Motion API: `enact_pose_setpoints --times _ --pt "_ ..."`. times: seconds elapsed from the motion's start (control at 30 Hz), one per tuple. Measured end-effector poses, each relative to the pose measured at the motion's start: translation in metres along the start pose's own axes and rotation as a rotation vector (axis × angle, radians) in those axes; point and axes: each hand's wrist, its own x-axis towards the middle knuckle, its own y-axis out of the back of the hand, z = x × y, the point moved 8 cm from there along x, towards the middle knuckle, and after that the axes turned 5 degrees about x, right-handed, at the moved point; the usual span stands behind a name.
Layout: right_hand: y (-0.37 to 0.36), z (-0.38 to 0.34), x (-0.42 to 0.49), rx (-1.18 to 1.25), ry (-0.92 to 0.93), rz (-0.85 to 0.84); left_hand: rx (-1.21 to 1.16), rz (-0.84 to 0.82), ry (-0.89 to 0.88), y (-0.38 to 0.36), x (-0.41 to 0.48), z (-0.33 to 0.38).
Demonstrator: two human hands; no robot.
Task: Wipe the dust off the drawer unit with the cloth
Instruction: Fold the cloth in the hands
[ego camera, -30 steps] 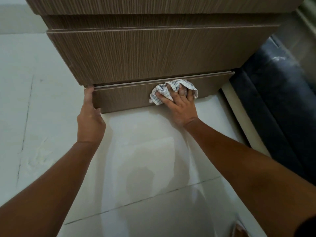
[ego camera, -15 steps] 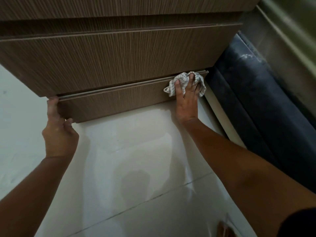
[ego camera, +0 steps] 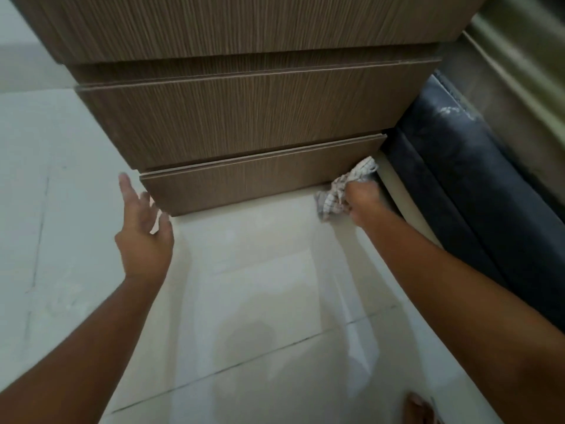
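Pale glossy floor tiles (ego camera: 260,301) fill most of the view, with thin grout lines running across them. Just ahead of both hands sits the drawer unit (ego camera: 244,117), brown wood-grain fronts stacked up, the bottom drawer front (ego camera: 250,182) standing on the floor. Off past the right hand there's a dark blue padded cushion thing (ego camera: 477,191) running along a greenish wall edge, with a cream strip of floor or skirting between it and the unit.

Right hand (ego camera: 362,200) is down at the bottom right corner of the unit, clenched around the cloth (ego camera: 342,191), a white checked rag bunched up and sticking out to its left and above it, touching the low corner of that bottom drawer front. Left hand (ego camera: 143,234) is empty with fingers spread loose, hovering just beside the bottom left corner of the unit; can't really tell if it's touching. A bit blurry there.
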Motion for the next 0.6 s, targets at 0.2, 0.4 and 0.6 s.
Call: enact_pose_setpoints --times 0.2,0.4,0.6 --pt "-0.073 0.002 -0.085 -0.157 -0.05 -0.829 -0.26 -0.065 0.56 0.004 -0.011 -0.024" --pt "-0.11 -0.035 -0.142 -0.186 0.069 -1.129 -0.511 -0.764 0.637 -0.045 -0.02 0.06" --pt "-0.11 -0.056 -0.161 -0.127 0.09 -1.111 -0.401 -0.722 0.414 -0.041 -0.002 0.091"
